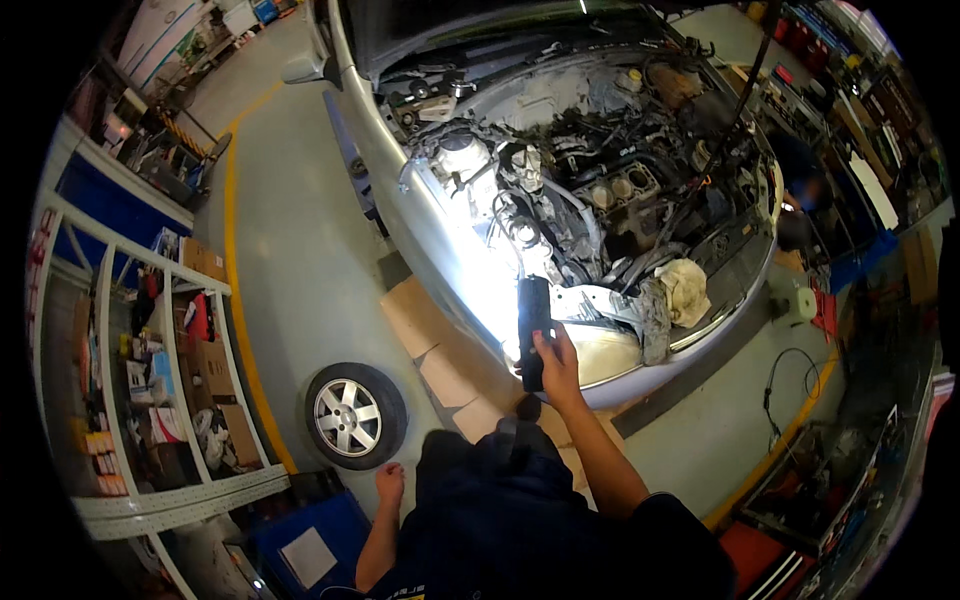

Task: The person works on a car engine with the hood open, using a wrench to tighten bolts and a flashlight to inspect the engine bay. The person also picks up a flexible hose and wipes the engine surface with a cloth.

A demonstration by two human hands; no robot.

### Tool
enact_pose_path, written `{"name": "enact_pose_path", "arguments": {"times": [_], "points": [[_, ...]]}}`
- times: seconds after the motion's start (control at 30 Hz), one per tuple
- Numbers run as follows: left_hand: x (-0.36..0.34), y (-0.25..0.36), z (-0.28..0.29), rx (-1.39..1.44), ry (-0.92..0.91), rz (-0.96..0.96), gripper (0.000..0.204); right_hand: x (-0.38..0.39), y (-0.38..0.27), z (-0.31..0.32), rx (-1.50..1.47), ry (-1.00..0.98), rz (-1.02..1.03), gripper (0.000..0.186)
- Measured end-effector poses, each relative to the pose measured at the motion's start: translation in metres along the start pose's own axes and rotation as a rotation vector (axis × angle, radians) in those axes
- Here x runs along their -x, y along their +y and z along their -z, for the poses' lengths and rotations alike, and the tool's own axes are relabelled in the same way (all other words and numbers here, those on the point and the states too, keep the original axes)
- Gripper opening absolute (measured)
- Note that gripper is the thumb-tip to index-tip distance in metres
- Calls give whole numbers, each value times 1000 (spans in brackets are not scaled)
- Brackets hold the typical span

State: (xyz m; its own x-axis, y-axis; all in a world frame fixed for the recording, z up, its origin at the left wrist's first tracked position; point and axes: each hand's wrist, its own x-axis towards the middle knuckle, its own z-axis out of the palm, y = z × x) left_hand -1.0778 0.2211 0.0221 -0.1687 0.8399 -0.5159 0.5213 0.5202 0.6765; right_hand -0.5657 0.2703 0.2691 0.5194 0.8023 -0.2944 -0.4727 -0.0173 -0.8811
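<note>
My right hand (558,366) is wrapped round a long black work light (536,305), held upright over the front corner of a silver car. Its beam throws a bright white patch on the fender (468,262) and the inner edge of the engine bay. Beside my body, my left hand (391,484) hangs low with its fingers curled in and nothing visible in them. The engine (620,190) lies opened up, with cylinder bores showing among hoses and wiring. A crumpled pale cloth (684,292) rests at the front of the bay, right of the headlight (610,350).
A wheel with a silver rim (347,416) lies on the floor at the left. Flattened cardboard (455,372) runs along the car's side. Metal shelving (200,275) with boxes stands far left. Another person (803,185) crouches beyond the car's right side, near cluttered shelves. A cable (770,400) trails on the floor.
</note>
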Motion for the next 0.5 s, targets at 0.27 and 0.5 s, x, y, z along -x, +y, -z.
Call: {"name": "enact_pose_path", "arguments": {"times": [0.27,0.5], "points": [[-137,180,1,-93,-56,-430,19,-58,6,-29,-14,119,63,39],[-220,439,-68,-34,-360,-977,20,-62,24,-81,-17,363,99,32]]}}
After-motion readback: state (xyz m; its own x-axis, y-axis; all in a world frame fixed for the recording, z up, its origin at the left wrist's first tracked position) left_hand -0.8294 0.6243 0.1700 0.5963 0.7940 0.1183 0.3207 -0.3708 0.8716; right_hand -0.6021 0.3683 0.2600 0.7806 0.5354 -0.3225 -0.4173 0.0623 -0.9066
